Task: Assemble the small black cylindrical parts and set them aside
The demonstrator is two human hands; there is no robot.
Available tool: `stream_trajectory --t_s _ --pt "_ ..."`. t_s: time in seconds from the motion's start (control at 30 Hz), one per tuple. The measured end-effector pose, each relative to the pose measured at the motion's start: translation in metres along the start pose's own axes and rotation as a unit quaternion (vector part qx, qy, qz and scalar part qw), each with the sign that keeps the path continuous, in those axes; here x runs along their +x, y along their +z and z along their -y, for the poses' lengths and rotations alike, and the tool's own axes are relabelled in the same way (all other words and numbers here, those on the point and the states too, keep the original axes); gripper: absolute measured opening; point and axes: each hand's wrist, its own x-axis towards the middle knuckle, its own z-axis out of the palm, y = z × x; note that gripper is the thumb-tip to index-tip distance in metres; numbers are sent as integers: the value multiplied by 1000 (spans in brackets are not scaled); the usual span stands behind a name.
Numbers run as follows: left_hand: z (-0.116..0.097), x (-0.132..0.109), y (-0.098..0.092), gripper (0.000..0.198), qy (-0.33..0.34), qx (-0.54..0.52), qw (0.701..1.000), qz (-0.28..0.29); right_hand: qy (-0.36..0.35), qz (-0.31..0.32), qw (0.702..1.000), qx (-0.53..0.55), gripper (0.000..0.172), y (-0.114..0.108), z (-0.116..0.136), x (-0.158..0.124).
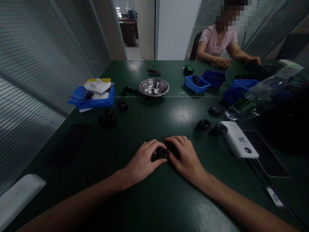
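Observation:
A small black cylindrical part with a ringed round opening (163,153) is pinched between the thumb and fingers of my left hand (145,158), low over the green table. Close on its right is my right hand (184,154), fingers curled and thumb tip against or just beside the part. Dark shapes fill the gap under my right fingers; I cannot make out what they are. Similar black round parts lie farther off: one with an open ring (203,124) to the right, a cluster (107,118) and a single piece (123,105) to the left.
A steel bowl (154,84) with small pieces stands mid-table. Blue bins (90,102) (197,87) sit left and right. A white device (239,140), a mouse (215,110) and a tilted clear bottle (251,103) are at right. Across the table sits a person in a pink top (217,42).

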Motion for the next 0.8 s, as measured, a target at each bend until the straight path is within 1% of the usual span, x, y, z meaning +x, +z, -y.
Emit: stream_trajectory --t_s 0.2,0.27,0.37,0.4,0.43,0.47,0.53,0.6,0.7,0.8 --pt "1 0 2 29 -3 5 1000 -8 -1 1 1000 5 32 -1 1 1" --pt "2 -1 2 30 -10 6 1000 -11 0 -9 1000 17 32 -3 2 0" --pt "3 -1 2 29 -26 2 1000 -12 -7 -75 995 60 33 -7 5 -3" --pt "3 -1 3 29 -32 0 999 -13 -20 -96 992 73 35 -7 7 -4" --pt "4 -1 3 29 -38 -3 999 -14 -42 -102 990 82 36 -8 8 -5" --pt "4 -2 3 30 -45 -10 999 -17 -70 -90 990 86 38 -8 9 -6" --pt "5 -2 4 37 -57 -34 997 -24 -118 -33 989 86 43 -8 11 -7" --pt "7 -2 5 46 -63 -68 995 -32 -135 13 988 80 44 -7 12 -6" --pt "9 -3 7 60 -62 -100 992 -42 -129 26 988 77 42 -9 13 -4" --pt "10 -3 8 66 -66 -100 992 -42 -131 32 987 84 41 -11 11 -2"
